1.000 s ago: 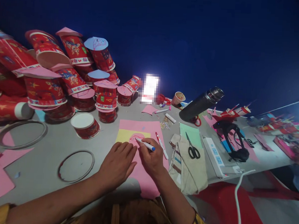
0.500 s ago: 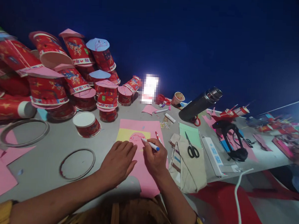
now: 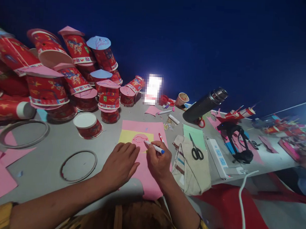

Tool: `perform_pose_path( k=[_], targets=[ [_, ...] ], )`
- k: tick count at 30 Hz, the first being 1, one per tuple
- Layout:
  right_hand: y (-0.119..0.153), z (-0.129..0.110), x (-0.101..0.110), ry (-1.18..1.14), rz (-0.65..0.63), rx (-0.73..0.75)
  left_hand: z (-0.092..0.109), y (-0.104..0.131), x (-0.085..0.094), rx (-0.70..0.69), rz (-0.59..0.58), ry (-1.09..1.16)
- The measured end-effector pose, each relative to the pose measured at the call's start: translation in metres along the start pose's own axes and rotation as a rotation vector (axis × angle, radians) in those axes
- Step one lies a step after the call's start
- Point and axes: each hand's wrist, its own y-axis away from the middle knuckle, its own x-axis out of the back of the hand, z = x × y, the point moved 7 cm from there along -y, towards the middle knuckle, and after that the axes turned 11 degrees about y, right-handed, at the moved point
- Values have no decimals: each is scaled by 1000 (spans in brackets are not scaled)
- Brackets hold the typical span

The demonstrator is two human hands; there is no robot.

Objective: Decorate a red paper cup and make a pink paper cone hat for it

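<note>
My right hand grips a white marker with a blue end, its tip down at a pink paper cutout that bears drawn lines. The cutout lies on a yellow sheet, which rests on larger pink paper. Flat beside the drawing lies my left hand, fingers stretched out and holding nothing, pressing on the paper. A red marker lies just behind my right hand.
Stacked red paper cups with pink and blue tops fill the left. Two rings lie nearer. To the right are scissors on beige gloves, a black thermos, a power strip and a black headset.
The view has shifted very slightly. My right hand keeps the marker at the pink cutout with hardly any movement, and my left hand stays in place.
</note>
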Motion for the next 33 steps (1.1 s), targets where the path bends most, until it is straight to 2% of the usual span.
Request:
perform_pose_path(
  k=[5,11,16,22,28,33],
  targets=[
    [0,-6,-4,24,-8,64,1,0,0,-6,-1,-8],
    [0,2,1,19,19,-14,0,0,-2,-15,5,-11],
    [-4,1,-4,36,-14,-7,0,0,1,10,-4,2],
    [-3,4,8,40,82,-20,2,-1,3,3,-22,7],
    [-3,-8,-6,-37,-44,51,2,-1,4,3,-14,-3],
    [-2,-13,-9,-14,-30,141,3,-2,3,13,-37,-13]
  ],
)
